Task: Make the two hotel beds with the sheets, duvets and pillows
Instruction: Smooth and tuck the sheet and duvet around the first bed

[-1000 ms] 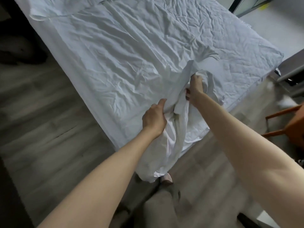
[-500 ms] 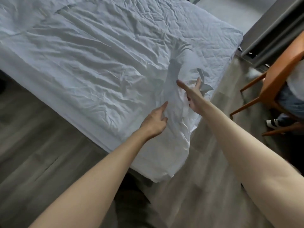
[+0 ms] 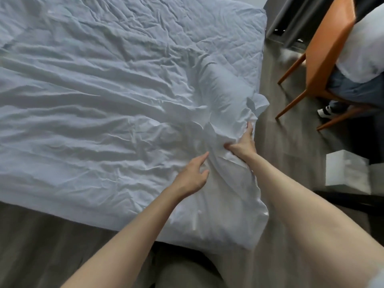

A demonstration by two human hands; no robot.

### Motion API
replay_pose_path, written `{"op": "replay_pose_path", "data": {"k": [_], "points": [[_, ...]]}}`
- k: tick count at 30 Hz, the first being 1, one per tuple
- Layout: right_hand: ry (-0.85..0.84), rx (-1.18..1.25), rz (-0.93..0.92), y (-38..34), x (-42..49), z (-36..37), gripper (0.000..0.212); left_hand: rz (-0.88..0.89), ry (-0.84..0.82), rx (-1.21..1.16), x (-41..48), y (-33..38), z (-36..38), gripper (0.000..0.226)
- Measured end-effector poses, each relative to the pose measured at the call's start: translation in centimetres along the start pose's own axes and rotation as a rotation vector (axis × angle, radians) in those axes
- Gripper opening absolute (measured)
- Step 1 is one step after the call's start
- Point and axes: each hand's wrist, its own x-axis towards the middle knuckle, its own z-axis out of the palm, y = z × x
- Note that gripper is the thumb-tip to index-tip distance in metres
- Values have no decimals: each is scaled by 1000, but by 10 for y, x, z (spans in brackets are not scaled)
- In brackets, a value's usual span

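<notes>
A wrinkled white sheet (image 3: 99,113) covers the bed and hangs over its near corner in a bunched fold (image 3: 220,215). My right hand (image 3: 242,146) grips a gathered ridge of that sheet near the bed's right edge. My left hand (image 3: 192,177) rests on the sheet just left of the ridge, fingers apart and holding nothing. A quilted mattress pad (image 3: 234,44) shows bare at the far right corner of the bed.
An orange wooden chair (image 3: 324,59) stands right of the bed with a seated person's legs and shoe (image 3: 326,110) behind it. A white box (image 3: 347,173) sits on the grey wood floor (image 3: 286,142) at the right. A dark curtain (image 3: 295,19) hangs beyond.
My view has swung right along the bed. The right hand, open half a second ago, has closed on the sheet. The left hand let go of the fold and now lies open.
</notes>
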Motion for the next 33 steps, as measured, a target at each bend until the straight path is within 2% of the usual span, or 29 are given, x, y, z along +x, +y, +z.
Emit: {"op": "replay_pose_path", "data": {"k": [4, 7, 14, 16, 18, 21, 24, 29, 33], "points": [[-51, -94, 11, -12, 10, 3, 88, -27, -34, -6, 13, -7, -18, 60], [-55, -98, -73, -49, 10, 11, 76, -54, -48, -63, 17, -4, -33, 57], [-124, 1, -167, -159, 2, 47, 66, -114, -105, -466, 1, 15, -111, 57], [-153, 31, -190, -186, -3, 65, 57, -115, -122, -501, -7, 8, -141, 80], [-160, 37, -219, -212, -9, 86, 54, -87, -127, -510, -14, -4, -168, 92], [-158, 93, -240, -257, -17, 122, 51, -12, -59, -495, -20, -28, -208, 100], [-125, 128, -266, -309, -26, 162, 44, 30, 77, -445, -25, -58, -264, 94], [-29, 154, -272, -403, -31, 243, 39, 108, 104, -289, -29, -117, -392, 89], [3, 159, -301, -490, -44, 319, 39, 140, 195, -128, -34, -165, -507, 76]]}}
